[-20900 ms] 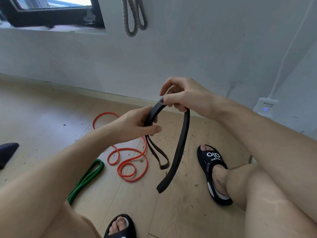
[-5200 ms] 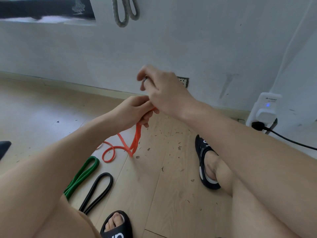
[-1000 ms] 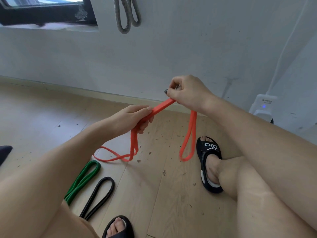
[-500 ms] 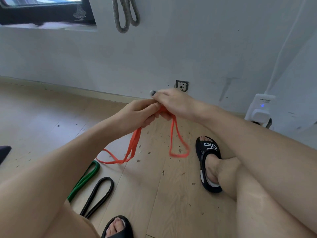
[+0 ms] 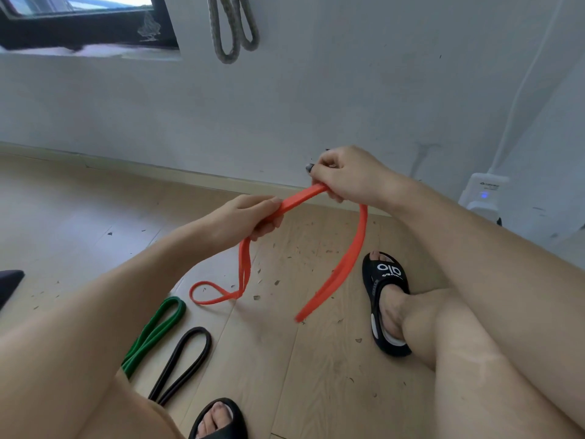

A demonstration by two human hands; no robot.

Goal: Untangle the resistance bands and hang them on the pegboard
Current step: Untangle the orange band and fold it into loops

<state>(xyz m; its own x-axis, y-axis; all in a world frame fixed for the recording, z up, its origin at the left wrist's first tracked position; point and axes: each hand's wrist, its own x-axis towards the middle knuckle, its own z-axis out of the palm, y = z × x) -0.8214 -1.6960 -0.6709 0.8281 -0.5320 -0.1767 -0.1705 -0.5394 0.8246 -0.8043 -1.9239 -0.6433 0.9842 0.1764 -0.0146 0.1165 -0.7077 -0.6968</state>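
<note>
Both hands hold the orange resistance band [image 5: 345, 270] above the wooden floor. My left hand [image 5: 250, 221] grips one part of it and my right hand [image 5: 348, 179] grips another, with a short doubled stretch taut between them. One loop hangs from the right hand; the other end droops from the left hand and curls on the floor. A green band [image 5: 155, 334] and a black band [image 5: 183, 362] lie side by side on the floor at the lower left. A grey band [image 5: 232, 30] hangs on the wall at the top.
My sandalled feet [image 5: 387, 299] rest on the wooden floor [image 5: 300, 359], which is strewn with small debris. A white plug-in device [image 5: 482, 193] sits against the wall on the right. A dark window frame [image 5: 95, 30] is at the upper left.
My hands were together half a second ago and have pulled apart, stretching the orange band between them. The right-hand loop swung out longer to the right.
</note>
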